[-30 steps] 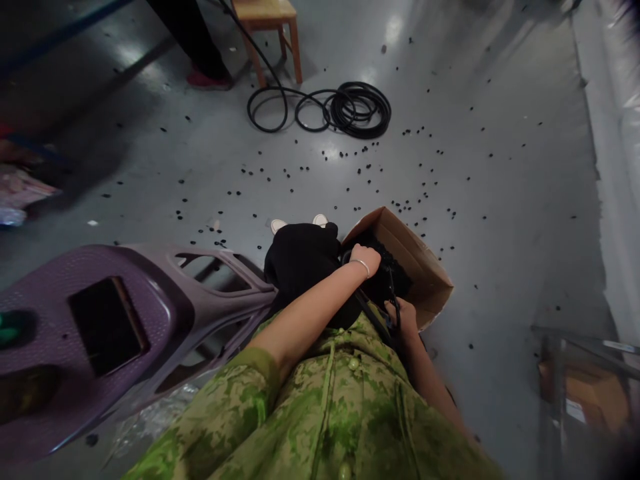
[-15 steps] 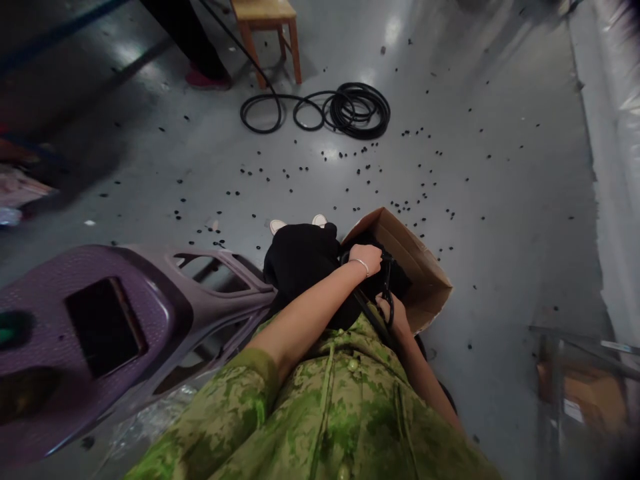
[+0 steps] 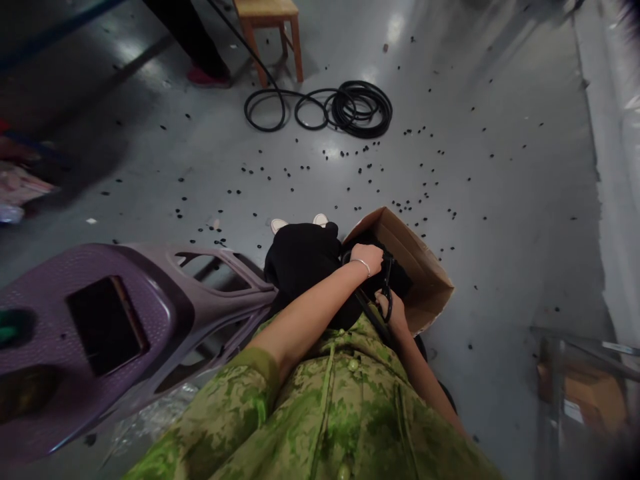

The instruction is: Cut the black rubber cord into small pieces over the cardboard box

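My left hand (image 3: 367, 259), with a thin bracelet at the wrist, is closed around a black hose (image 3: 371, 308) over an open cardboard box (image 3: 423, 263). Just below it, my right hand (image 3: 394, 312) grips what look like black-handled scissors (image 3: 387, 293); a dark loop shows at its fingers. The tool's upper end meets the hose beside my left fingers, though the exact contact is too dark to make out. Black material lines the near side of the box, against my dark trousers (image 3: 303, 263).
A coil of black hose (image 3: 363, 110) lies on the grey floor by a wooden stool (image 3: 267, 13), near another person's leg (image 3: 195, 43). Small black rings are scattered around. At left stands a purple plastic stool (image 3: 165, 320) bearing a phone (image 3: 106, 325).
The loop of the scissors at my right hand has drawn in slightly, and the right fingers have shifted a little. My left hand stays nearly in place. The view has moved slightly.
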Motion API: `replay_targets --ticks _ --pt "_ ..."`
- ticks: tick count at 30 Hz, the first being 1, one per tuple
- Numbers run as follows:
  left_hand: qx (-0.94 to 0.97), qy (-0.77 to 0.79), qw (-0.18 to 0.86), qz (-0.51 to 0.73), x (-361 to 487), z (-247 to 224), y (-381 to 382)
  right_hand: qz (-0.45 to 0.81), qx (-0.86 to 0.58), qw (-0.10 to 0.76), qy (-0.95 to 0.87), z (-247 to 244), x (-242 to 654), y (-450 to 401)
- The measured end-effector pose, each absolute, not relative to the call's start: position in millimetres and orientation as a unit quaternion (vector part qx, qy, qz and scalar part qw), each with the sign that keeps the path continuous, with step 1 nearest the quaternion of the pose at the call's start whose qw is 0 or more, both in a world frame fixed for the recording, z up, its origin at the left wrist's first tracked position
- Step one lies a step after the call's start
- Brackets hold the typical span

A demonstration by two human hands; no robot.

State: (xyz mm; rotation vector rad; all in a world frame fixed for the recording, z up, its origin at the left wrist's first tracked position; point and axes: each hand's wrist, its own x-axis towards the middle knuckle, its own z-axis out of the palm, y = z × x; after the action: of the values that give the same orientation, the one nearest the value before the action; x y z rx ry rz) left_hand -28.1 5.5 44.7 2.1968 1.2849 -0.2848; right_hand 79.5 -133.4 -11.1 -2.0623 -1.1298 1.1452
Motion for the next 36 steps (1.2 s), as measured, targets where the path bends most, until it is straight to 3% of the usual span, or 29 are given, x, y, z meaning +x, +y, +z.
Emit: replay_targets --ticks 36 --pt "0.84 0.431 0.293 -0.149 -26 36 4 0.374 -0.779 0.264 -0.429 -35 81 -145"
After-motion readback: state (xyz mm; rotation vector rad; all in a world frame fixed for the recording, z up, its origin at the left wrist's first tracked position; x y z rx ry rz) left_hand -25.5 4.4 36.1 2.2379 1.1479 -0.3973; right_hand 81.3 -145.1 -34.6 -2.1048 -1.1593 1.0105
